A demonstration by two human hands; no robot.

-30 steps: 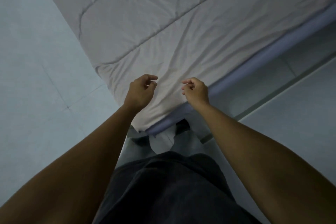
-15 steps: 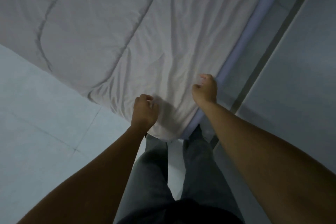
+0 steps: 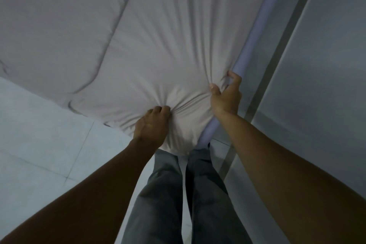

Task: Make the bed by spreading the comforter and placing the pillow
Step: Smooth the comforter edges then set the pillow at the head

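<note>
**A:** While the comforter [image 3: 158, 31] lies across the bed, filling the view from nine o'clock round to one, where are the hands?

**B:** Both are clamped on its near corner. The left hand [image 3: 151, 125], just toward seven o'clock from centre, has its fingers curled into a bunch of the pale fabric. Creases fan out from that grip.

**A:** And the other?

**B:** The right hand [image 3: 225, 96] is at two o'clock from the left. The two are apart, with a puffed fold of fabric between them. Its thumb and fingers pinch the comforter's side hem, right against the lavender bed edge [image 3: 261, 18] that runs up toward one o'clock.

**A:** What lies around them?

**B:** The corner's tip hangs off the bed over the grey trouser legs [image 3: 168, 204] at six o'clock. Pale tiled floor [image 3: 39, 144] shows from seven to nine. A grey strip [image 3: 281, 49] runs alongside the bed edge at two o'clock. Beyond it is a plain pale surface; wall or floor, I cannot tell.
</note>
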